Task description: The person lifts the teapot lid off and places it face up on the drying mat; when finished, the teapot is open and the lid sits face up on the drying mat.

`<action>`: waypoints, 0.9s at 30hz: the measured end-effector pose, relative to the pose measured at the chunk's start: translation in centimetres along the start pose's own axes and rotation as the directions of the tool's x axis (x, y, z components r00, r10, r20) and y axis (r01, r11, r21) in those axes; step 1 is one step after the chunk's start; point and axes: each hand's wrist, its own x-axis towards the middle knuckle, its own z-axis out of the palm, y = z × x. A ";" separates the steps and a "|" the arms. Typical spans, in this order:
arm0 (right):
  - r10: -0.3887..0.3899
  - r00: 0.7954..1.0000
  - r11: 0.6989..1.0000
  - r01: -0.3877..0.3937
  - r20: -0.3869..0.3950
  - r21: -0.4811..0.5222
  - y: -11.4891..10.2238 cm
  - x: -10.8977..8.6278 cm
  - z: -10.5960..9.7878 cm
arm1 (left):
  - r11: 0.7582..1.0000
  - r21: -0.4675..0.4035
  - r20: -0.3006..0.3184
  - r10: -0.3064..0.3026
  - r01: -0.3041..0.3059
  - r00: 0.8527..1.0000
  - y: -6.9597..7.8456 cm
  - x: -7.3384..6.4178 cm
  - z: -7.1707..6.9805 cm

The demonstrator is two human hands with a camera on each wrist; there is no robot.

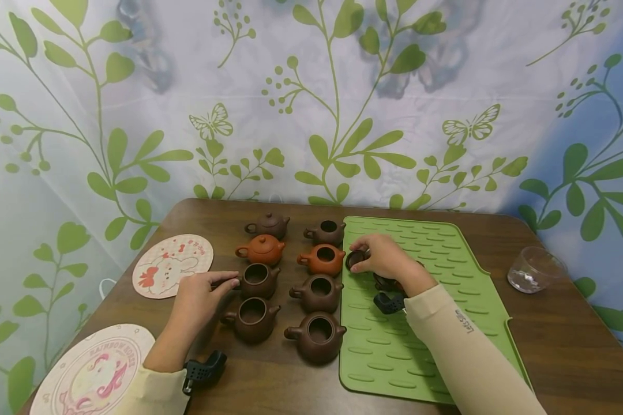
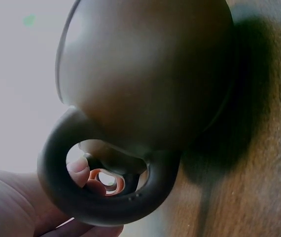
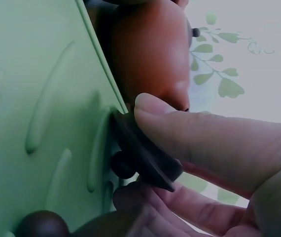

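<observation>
My left hand (image 1: 199, 300) pinches the handle of a dark brown lidless teapot (image 1: 258, 281) in the left column. Nearer in that column is another lidless brown teapot (image 1: 254, 319), whose ring handle (image 2: 106, 215) partly covers my fingers (image 2: 79, 170) in the left wrist view. Over the left edge of the green mat (image 1: 379, 357), my right hand (image 1: 386, 258) holds a dark teapot lid (image 3: 148, 153) between thumb and fingers. The lid's knob (image 3: 123, 165) faces the mat. Other dark lids (image 1: 386, 282) lie partly hidden beneath that hand.
A lidded orange teapot (image 1: 262, 251) and a lidded dark teapot (image 1: 271, 226) stand behind. The right column holds several lidless teapots, one orange (image 1: 316, 265). Two round illustrated mats (image 1: 173, 265) lie at left. A clear plastic cup (image 1: 532, 274) stands at right.
</observation>
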 end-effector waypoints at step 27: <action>0.007 0.999 0.999 -0.005 -0.039 0.038 -0.7 -0.4 -2.2 | 0.999 0.018 -0.005 0.039 -0.039 0.999 0.8 0.1 -0.9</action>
